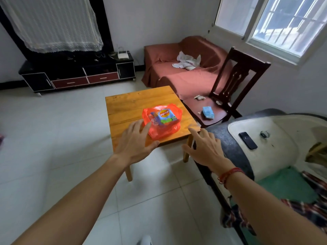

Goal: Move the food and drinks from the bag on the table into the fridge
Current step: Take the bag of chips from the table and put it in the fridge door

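Note:
A red see-through plastic bag (164, 129) lies on a small wooden table (127, 105). Inside it I see a blue packet of crisps (166, 115) and a purple-labelled bottle (154, 119). My left hand (136, 143) is stretched out with fingers spread, its fingertips at the bag's near left edge; whether they touch it is unclear. My right hand (205, 147) is also spread and hovers over the table's near right corner, a little right of the bag. Neither hand holds anything. No fridge is in view.
A dark wooden chair (235, 82) with a blue tissue pack (208, 112) stands right of the table. A red-covered sofa (177, 76) is behind it, a black TV cabinet (77, 73) at the back left. At right, a padded seat carries a black phone (247, 140). Tiled floor lies on the left.

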`<state>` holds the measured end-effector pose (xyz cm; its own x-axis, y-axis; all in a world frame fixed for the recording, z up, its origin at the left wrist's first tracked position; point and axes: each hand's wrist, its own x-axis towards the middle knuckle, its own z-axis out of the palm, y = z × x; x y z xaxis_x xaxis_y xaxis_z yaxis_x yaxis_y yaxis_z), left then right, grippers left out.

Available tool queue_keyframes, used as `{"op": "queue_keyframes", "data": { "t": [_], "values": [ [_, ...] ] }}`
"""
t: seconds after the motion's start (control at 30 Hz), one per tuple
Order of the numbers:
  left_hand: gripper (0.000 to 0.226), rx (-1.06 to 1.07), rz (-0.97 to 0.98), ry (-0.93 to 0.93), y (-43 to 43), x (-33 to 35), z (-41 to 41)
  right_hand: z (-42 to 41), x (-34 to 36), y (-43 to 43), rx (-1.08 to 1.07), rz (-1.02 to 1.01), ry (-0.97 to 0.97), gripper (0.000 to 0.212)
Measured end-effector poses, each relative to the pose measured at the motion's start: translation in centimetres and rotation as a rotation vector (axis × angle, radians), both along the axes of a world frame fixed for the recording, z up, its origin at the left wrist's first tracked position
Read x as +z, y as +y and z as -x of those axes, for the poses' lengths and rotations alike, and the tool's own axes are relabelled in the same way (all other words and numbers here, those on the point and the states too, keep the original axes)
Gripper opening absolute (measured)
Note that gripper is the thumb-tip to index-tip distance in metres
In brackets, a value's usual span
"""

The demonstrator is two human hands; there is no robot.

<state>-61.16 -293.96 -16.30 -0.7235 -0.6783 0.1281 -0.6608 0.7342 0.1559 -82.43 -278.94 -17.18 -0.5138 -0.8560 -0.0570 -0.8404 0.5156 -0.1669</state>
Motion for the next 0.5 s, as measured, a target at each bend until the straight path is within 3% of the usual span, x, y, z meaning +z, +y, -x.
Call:
{"op": "queue_keyframes", "data": {
  "t": [0.23, 0.5],
  "values": [
    [0.079, 0.016, -0.061, 0.006, -7.6, -2.5, 4.8, 4.6, -2.1, -8.3, -0.01, -0.006, -0.045, 0.084],
    [0.096, 0.005, -0.123, 0.009, -19.2, -5.8, 11.0, 10.2, -4.7, -19.4, -0.024, -0.075, -0.037, 0.084]
  ]
}}
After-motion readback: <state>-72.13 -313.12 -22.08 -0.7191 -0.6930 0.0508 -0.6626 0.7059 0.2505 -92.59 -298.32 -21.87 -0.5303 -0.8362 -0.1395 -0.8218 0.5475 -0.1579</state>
